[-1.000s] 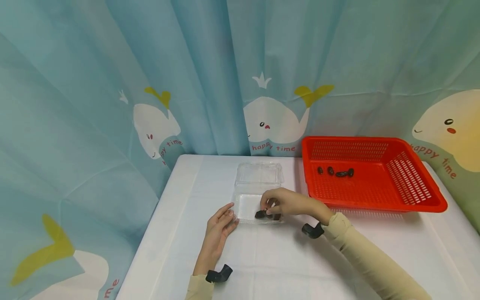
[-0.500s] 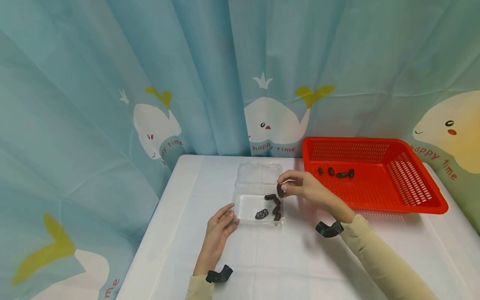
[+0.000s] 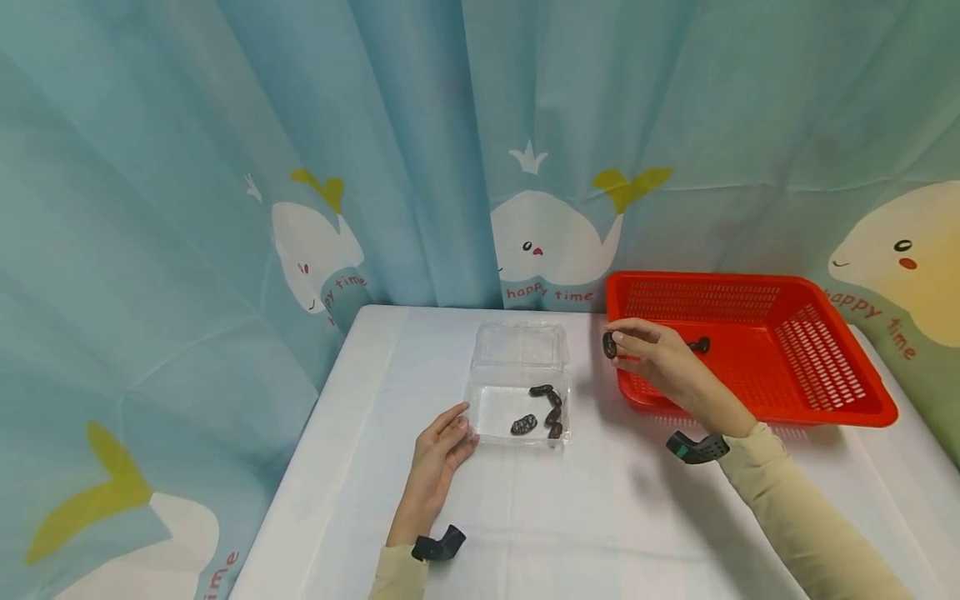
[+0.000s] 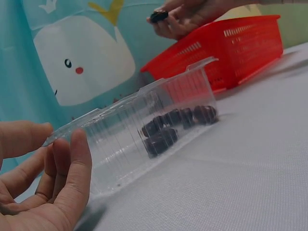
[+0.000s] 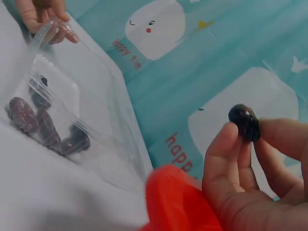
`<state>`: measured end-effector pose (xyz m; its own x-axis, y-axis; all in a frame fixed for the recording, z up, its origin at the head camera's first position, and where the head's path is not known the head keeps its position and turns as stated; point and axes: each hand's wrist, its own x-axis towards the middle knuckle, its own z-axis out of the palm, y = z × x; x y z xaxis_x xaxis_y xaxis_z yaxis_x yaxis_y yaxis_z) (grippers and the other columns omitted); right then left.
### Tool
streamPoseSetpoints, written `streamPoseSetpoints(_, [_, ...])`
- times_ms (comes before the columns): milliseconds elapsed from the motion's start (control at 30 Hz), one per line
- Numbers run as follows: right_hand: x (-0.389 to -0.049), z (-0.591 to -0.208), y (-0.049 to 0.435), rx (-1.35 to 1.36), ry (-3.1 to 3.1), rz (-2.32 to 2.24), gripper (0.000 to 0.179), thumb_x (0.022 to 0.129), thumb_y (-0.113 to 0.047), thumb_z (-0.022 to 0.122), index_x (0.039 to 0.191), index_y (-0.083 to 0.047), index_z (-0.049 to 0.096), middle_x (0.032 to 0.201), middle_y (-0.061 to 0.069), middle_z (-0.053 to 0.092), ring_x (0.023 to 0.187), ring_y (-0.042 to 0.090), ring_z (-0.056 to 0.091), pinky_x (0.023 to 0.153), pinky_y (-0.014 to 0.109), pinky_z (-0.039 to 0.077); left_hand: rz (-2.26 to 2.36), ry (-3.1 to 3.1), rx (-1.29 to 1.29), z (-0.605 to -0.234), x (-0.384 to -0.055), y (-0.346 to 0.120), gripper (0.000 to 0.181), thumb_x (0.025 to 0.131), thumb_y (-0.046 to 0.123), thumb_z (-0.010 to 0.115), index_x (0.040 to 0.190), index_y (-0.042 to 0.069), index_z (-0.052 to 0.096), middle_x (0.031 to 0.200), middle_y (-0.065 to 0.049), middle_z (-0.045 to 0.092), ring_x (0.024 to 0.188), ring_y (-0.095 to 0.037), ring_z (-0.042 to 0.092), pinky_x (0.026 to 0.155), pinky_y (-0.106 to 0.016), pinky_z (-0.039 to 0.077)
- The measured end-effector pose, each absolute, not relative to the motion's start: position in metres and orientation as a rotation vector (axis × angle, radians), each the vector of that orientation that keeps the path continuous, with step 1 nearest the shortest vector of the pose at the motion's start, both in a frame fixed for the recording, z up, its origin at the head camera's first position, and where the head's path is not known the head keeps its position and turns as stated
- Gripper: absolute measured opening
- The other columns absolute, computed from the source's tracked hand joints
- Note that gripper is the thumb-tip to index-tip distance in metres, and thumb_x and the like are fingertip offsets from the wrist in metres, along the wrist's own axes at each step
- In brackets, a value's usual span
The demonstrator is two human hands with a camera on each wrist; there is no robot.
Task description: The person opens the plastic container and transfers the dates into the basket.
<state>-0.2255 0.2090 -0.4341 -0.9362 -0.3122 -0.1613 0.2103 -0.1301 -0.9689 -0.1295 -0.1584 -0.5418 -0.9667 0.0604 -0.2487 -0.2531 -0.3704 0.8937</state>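
A clear plastic clamshell box (image 3: 491, 412) stands on the white table with its lid folded back. Inside it lie several dark, wrinkled dates (image 3: 523, 425), most of them along the right side. My left hand (image 3: 437, 454) pinches the box's left rim between thumb and fingers, as the left wrist view shows closely. Above the left edge of the red basket (image 3: 757, 375), my right hand (image 3: 667, 367) pinches a single dark date (image 5: 244, 121) by its fingertips. Dates (image 3: 701, 344) in the basket are partly hidden behind that hand.
The basket stands at the table's back right, a short gap from the box. The box's open lid (image 3: 520, 344) lies toward the back. A blue curtain (image 3: 420, 150) with whale prints hangs behind the table. White cloth (image 3: 562, 525) covers the tabletop.
My right hand has lifted a date out of the box and carried it right, over the basket's left edge. My left hand has stayed at the box's rim.
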Motion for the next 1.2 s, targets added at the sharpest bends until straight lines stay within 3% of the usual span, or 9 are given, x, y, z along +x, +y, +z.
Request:
streamPoseSetpoints(167, [-0.227, -0.429, 0.225, 0.004, 1.688, -2.183, 0.016, 0.105, -0.016, 0.063, 0.117, -0.016, 0.073, 0.103, -0.006, 0.072, 0.089, 0.010, 0.069, 0.089, 0.025, 0.063, 2.436, 1.638, -0.266, -0.543, -0.130, -0.158, 0.047, 0.105, 0.007, 0.058, 0.150, -0.002, 0.049, 0.107, 0.000, 0.057, 0.099, -0.010, 0.060, 0.094, -0.025, 0.060])
streamPoseSetpoints(400, [-0.237, -0.430, 0.248, 0.093, 1.820, -1.933, 0.039, 0.107, -0.025, 0.060, 0.141, -0.006, 0.059, 0.117, -0.007, 0.070, 0.103, 0.010, 0.068, 0.095, 0.024, 0.061, 2.428, 1.651, -0.273, -0.542, -0.131, -0.159, 0.048, 0.105, 0.008, 0.060, 0.150, -0.002, 0.049, 0.106, 0.001, 0.057, 0.098, -0.010, 0.060, 0.096, -0.026, 0.060])
streamPoseSetpoints(567, [-0.247, -0.436, 0.262, 0.106, 1.930, -1.746, 0.029, 0.107, -0.027, 0.060, 0.132, -0.013, 0.066, 0.112, -0.009, 0.069, 0.102, 0.010, 0.069, 0.099, 0.028, 0.061, 2.433, 1.647, -0.268, -0.543, -0.131, -0.159, 0.048, 0.105, 0.009, 0.060, 0.150, -0.002, 0.049, 0.105, 0.002, 0.057, 0.098, -0.010, 0.060, 0.095, -0.026, 0.060])
streamPoseSetpoints(767, [-0.249, -0.444, 0.281, -0.046, 1.948, -1.730, 0.034, 0.110, -0.015, 0.052, 0.136, 0.004, 0.061, 0.114, -0.005, 0.070, 0.104, 0.012, 0.071, 0.097, 0.033, 0.063, 2.429, 1.640, -0.267, -0.543, -0.131, -0.158, 0.050, 0.105, 0.011, 0.062, 0.151, -0.001, 0.047, 0.108, 0.001, 0.056, 0.099, -0.009, 0.059, 0.095, -0.025, 0.060])
streamPoseSetpoints(933, [-0.260, -0.447, 0.282, 0.155, 1.936, -1.637, 0.025, 0.107, -0.014, 0.057, 0.126, -0.001, 0.067, 0.107, -0.003, 0.067, 0.096, 0.013, 0.072, 0.097, 0.034, 0.062, 2.442, 1.623, -0.274, -0.543, -0.131, -0.158, 0.050, 0.104, 0.010, 0.062, 0.151, -0.002, 0.047, 0.107, 0.001, 0.056, 0.098, -0.009, 0.060, 0.095, -0.025, 0.060])
streamPoseSetpoints(1200, [-0.264, -0.449, 0.286, 0.123, 1.987, -1.515, 0.037, 0.107, -0.016, 0.058, 0.136, 0.007, 0.060, 0.107, -0.002, 0.069, 0.098, 0.014, 0.073, 0.100, 0.038, 0.062, 2.442, 1.618, -0.266, -0.543, -0.131, -0.158, 0.051, 0.104, 0.011, 0.062, 0.151, -0.002, 0.047, 0.109, 0.000, 0.056, 0.099, -0.009, 0.060, 0.095, -0.025, 0.060])
